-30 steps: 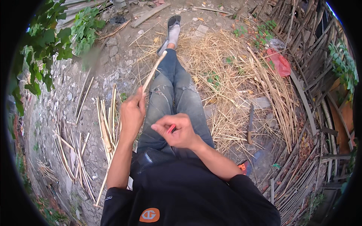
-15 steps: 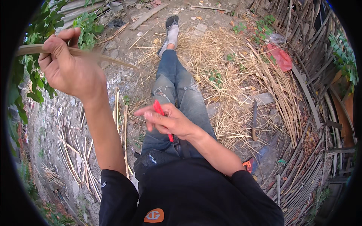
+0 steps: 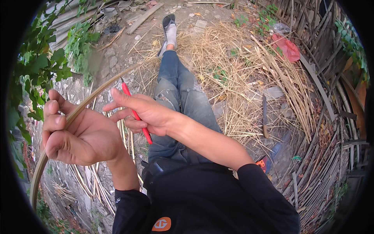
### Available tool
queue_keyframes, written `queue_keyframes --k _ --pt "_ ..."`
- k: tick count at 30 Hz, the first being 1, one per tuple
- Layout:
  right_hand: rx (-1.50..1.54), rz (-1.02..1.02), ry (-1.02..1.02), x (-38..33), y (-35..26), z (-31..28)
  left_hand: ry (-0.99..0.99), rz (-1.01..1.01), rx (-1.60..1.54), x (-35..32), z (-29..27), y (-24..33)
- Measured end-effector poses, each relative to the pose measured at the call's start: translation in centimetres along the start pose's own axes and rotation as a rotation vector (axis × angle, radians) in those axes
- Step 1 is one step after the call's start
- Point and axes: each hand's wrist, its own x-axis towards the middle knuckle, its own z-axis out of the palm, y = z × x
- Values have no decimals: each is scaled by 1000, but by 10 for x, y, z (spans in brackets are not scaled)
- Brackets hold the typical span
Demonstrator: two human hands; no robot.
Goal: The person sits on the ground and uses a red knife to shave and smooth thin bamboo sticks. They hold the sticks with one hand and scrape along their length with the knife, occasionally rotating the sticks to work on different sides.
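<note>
My left hand [image 3: 87, 136] is raised at the left, palm up, its fingers curled round a long, thin bamboo strip [image 3: 100, 90]. The strip bends down past the wrist at the near left, while its far end reaches toward my foot. Close beside it, over my thighs, my right hand [image 3: 150, 113] grips a slim red tool [image 3: 137, 114] with a dark pointed tip, like a pencil. That tip points up and away, almost at the strip. My right index finger and thumb stretch toward my left palm.
My outstretched legs [image 3: 187, 103] lie across the ground. Pale shavings [image 3: 218, 50] and split strips [image 3: 296, 93] spread to the right, with a wooden-handled knife [image 3: 265, 117] among them. An orange-handled tool [image 3: 264, 163] lies near my right elbow. More strips [image 3: 91, 183] lie at left.
My left hand has come down and nearer with the bamboo strip, its palm turning upward. My right hand has moved up and left with the red tool, closer to the strip.
</note>
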Motion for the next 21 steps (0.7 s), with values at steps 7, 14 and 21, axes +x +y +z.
queue_keyframes --k 7,14,21 --pt "143 -271 194 17 -27 -11 -5 -266 -109 -69 7 -3" --pt "-69 -554 599 -39 -58 -133 -327 -1532 -390 -161 -68 -8" --pt "-580 -556 1070 -96 -90 -187 -876 -1870 -357 -168 -55 12"
